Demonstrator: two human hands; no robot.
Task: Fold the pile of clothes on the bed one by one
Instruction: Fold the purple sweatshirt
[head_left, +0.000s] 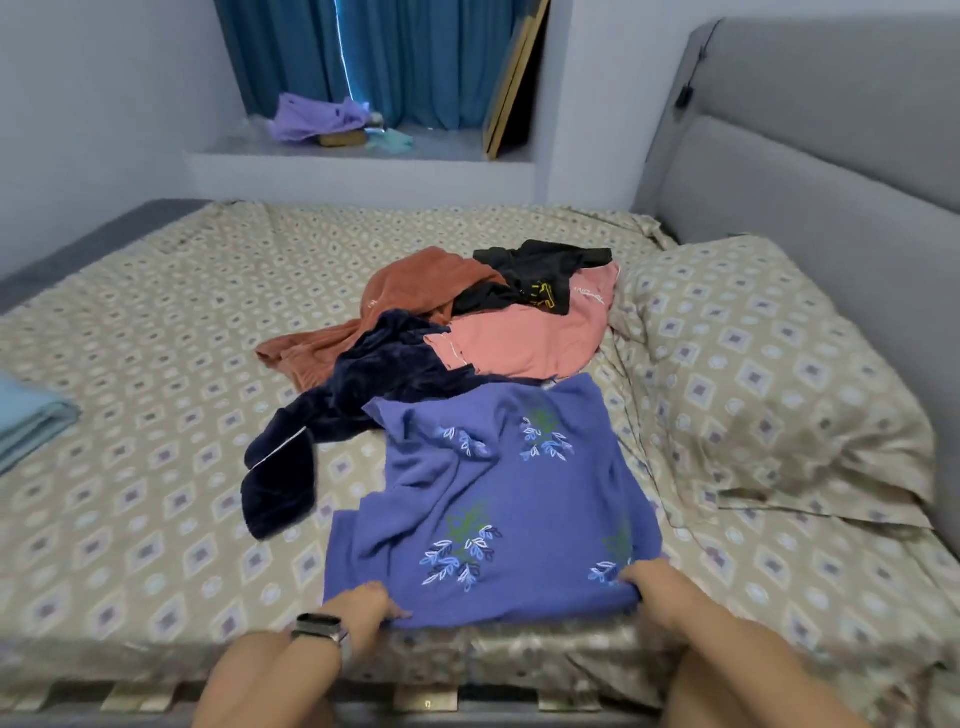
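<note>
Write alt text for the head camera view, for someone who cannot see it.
Two hands, left hand and right hand, grip the near hem of a blue floral-embroidered garment spread on a patterned bed. Behind it lies a pile of clothes: navy, rust, pink and black.

No wording can be read anywhere on the bed. A small white script mark sits on the pink garment (524, 338) at its 1 o'clock corner, and another on the rust-brown garment (415, 283), both too small and blurred to make out. A yellow print on the black garment (540, 275) is likewise illegible.
</note>
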